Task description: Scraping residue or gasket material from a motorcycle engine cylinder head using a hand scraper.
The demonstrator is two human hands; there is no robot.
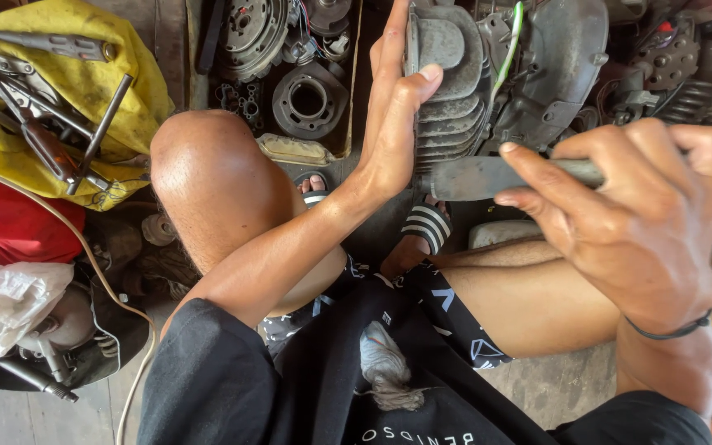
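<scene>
Closest to me, my right hand (644, 222) is clenched round a grey tool handle (488, 177) that feels stiff and likely heavy, best gripped mid-shaft. Just beyond its tip, my left hand (397, 107) wraps the finned engine cylinder (451, 91), thumb across its fins; grimy, dull-grey cast metal, I judge it heavy, rigid, slightly greasy.
</scene>
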